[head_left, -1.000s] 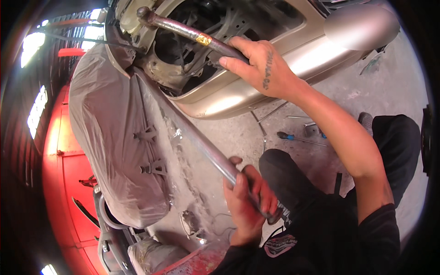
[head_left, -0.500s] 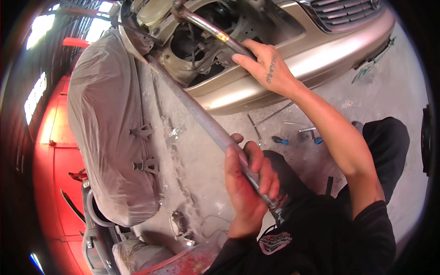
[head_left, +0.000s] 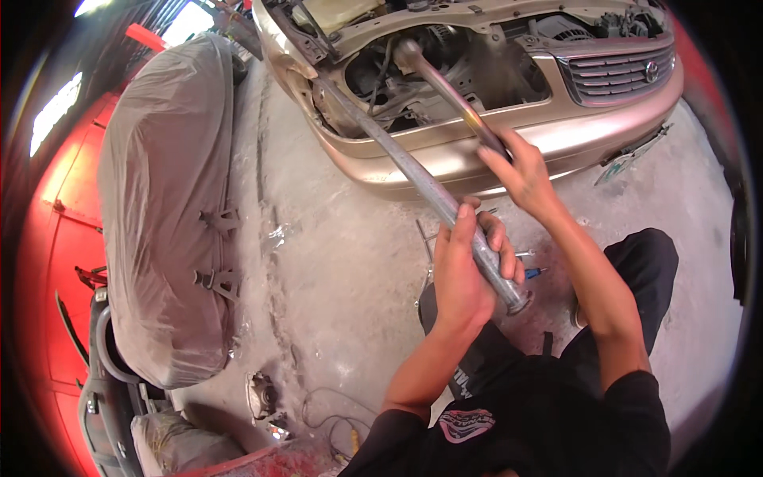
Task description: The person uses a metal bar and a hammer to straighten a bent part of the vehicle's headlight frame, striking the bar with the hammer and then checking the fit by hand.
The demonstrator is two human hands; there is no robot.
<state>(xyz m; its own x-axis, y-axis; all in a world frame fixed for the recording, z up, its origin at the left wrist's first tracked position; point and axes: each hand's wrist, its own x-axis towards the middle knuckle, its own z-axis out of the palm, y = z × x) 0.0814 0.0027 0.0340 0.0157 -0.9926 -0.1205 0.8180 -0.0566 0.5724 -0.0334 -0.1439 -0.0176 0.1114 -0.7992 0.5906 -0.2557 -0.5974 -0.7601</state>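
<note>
Two bare hands work in front of a bronze-coloured car (head_left: 350, 147), each closed on a metal tool. The left hand (head_left: 470, 270) wraps its fingers round a long grey pipe (head_left: 405, 164), just short of the flared end nearest the person, with the thumb laid along the metal. The pipe slants up and away to the left, crossing over the bumper (head_left: 588, 141), and its far end lies at the corner of the fender, beside the open headlight recess; whether it touches the metal there I cannot tell. The right hand (head_left: 522, 175) grips the dark lower end of a hammer (head_left: 453, 101), thumb and forefinger pressed against the handle, the other fingers curled and partly hidden. The hammer is tilted, its slightly blurred head up in front of the recess, to the right of the pipe and apart from it. Right of that sits the slatted grille (head_left: 612, 75). Below the hands, a blue-handled tool (head_left: 535, 273) lies on the pale floor (head_left: 358, 230) near the person's knees. Well to the left stands a vehicle under a grey cover (head_left: 167, 199), with a red wall (head_left: 60, 179) behind it
</note>
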